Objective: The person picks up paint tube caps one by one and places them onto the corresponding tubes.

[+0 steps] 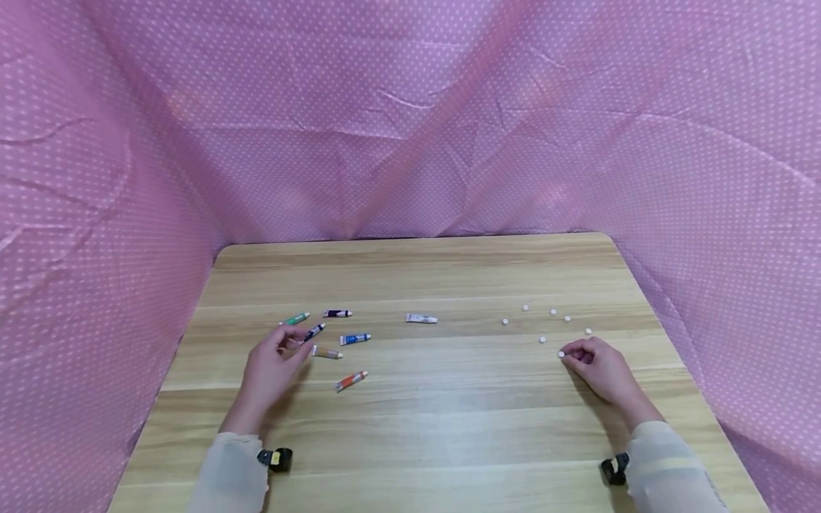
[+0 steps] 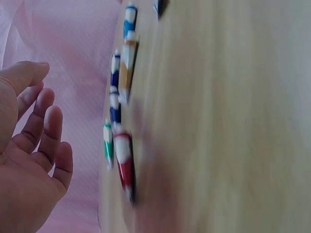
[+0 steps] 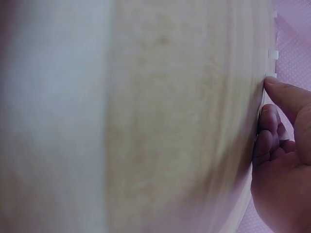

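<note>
My left hand (image 1: 272, 365) hovers over a group of small paint tubes at the left, its fingers apart and loosely bent in the left wrist view, holding nothing. Below it lie a red tube (image 2: 125, 162), a green tube (image 1: 296, 319) and a dark blue tube (image 1: 313, 332); the hand hides the red one in the head view. Beside these are an ochre tube (image 1: 328, 353), a blue tube (image 1: 355, 339) and a dark purple tube (image 1: 337, 313). At the right, my right hand (image 1: 599, 368) pinches a small white cap (image 1: 561, 354) at its thumb and fingertip, low at the tabletop.
Several more white caps (image 1: 541, 340) lie scattered beyond the right hand. A white tube (image 1: 421, 318) rests near the middle of the wooden table (image 1: 442, 427), and an orange tube (image 1: 351, 381) lies nearer me. Pink dotted cloth (image 1: 398, 128) surrounds the back and sides.
</note>
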`<state>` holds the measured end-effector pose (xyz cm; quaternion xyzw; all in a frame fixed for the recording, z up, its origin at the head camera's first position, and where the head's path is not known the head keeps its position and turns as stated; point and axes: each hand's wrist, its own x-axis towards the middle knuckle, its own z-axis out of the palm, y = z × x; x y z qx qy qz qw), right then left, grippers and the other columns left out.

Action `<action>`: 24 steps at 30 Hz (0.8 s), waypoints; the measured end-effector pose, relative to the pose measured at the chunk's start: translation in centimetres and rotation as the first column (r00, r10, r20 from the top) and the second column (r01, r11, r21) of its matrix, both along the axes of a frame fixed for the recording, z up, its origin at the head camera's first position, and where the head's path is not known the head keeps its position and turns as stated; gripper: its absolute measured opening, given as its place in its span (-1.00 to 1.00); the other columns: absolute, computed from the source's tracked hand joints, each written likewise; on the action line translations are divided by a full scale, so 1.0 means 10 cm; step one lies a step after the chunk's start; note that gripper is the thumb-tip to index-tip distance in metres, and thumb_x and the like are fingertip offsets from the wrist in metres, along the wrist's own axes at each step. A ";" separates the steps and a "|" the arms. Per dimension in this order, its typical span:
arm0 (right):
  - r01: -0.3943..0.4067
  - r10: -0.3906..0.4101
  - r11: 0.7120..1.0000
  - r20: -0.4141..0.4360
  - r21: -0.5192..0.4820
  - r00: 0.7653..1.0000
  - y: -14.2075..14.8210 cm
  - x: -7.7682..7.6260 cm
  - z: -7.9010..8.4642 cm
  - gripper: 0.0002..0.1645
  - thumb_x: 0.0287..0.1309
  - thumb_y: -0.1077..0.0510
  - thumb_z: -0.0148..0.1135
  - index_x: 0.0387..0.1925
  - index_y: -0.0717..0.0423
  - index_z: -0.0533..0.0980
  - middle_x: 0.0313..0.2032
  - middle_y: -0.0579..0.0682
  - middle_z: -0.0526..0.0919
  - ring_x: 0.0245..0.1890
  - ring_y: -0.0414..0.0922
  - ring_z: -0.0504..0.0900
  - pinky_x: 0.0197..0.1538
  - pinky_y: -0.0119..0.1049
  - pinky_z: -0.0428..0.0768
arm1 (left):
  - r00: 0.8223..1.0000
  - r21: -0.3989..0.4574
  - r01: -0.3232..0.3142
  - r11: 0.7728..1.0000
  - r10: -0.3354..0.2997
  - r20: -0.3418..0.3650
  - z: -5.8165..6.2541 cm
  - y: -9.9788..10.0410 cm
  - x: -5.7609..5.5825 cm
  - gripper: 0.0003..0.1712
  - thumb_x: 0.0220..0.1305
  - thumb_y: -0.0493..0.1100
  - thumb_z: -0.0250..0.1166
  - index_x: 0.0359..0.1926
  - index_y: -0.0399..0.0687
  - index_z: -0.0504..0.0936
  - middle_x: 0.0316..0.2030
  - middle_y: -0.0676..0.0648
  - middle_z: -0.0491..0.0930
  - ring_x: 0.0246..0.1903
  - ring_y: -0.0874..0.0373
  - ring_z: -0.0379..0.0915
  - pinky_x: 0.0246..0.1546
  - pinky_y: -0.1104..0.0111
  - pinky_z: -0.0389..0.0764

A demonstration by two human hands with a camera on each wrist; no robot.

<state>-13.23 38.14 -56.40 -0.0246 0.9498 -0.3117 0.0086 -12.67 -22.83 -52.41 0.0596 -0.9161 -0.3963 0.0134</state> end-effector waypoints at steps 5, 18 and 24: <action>0.003 -0.003 1.000 -0.004 -0.007 1.000 -0.01 0.00 -0.01 -0.85 0.30 0.20 0.53 -0.11 0.11 0.77 -0.27 0.01 0.69 -0.36 -0.39 0.48 -0.26 -0.44 0.51 | 0.999 -0.012 -0.043 0.999 0.043 -0.013 -0.05 -0.19 0.12 -0.62 0.50 -0.03 0.43 0.22 -0.05 0.66 0.05 -0.15 0.71 0.01 0.03 0.57 -0.10 0.44 0.52; 0.003 -0.003 1.000 -0.019 0.002 1.000 -0.01 0.00 -0.02 -0.87 0.30 0.18 0.53 -0.14 0.07 0.78 -0.29 -0.03 0.67 -0.37 -0.40 0.48 -0.28 -0.43 0.50 | 0.985 -0.108 0.014 0.994 0.005 0.173 -0.21 -0.43 0.31 -0.41 0.51 0.08 0.40 0.37 -0.15 0.59 0.33 -0.31 0.53 0.21 -0.19 0.51 0.25 -0.11 0.55; 0.007 -0.007 1.000 -0.030 0.010 1.000 -0.01 0.01 -0.03 -0.88 0.29 0.17 0.54 -0.15 0.04 0.79 -0.29 -0.03 0.68 -0.38 -0.41 0.47 -0.28 -0.42 0.49 | 0.975 -0.120 0.036 0.992 -0.008 0.224 -0.23 -0.45 0.32 -0.36 0.47 0.08 0.44 0.40 -0.16 0.57 0.38 -0.35 0.48 0.24 -0.24 0.49 0.28 -0.19 0.52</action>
